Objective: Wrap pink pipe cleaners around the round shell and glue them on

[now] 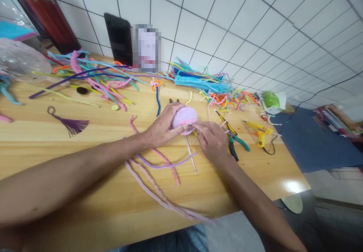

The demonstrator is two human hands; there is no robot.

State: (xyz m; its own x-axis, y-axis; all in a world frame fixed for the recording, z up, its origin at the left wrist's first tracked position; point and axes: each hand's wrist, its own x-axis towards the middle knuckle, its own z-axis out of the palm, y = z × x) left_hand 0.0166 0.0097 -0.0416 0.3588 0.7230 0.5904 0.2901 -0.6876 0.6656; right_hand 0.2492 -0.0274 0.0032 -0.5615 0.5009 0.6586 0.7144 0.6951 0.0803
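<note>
A round lilac ball (185,116) of fuzzy pipe cleaner, with a pink band low on its near side, is gripped by my left hand (167,125), the thumb across its front. My right hand (211,138) is closed, its fingertips pinched against the ball's lower right side. Whatever lies between those fingertips is too small to make out. A thin whitish strip (190,155) lies just below the ball. Loose purple (161,166) and pink (167,160) pipe cleaners, and long pale pink ones (159,197), lie nearer me on the wooden table (99,206).
Green-handled pliers (236,144) and a yellow glue gun (259,133) lie to the right. Bundled blue pipe cleaners (201,81) sit by the tiled wall. A purple tassel (70,123) lies left, below tangled pipe cleaners (96,78). A black phone (119,40) leans on the wall.
</note>
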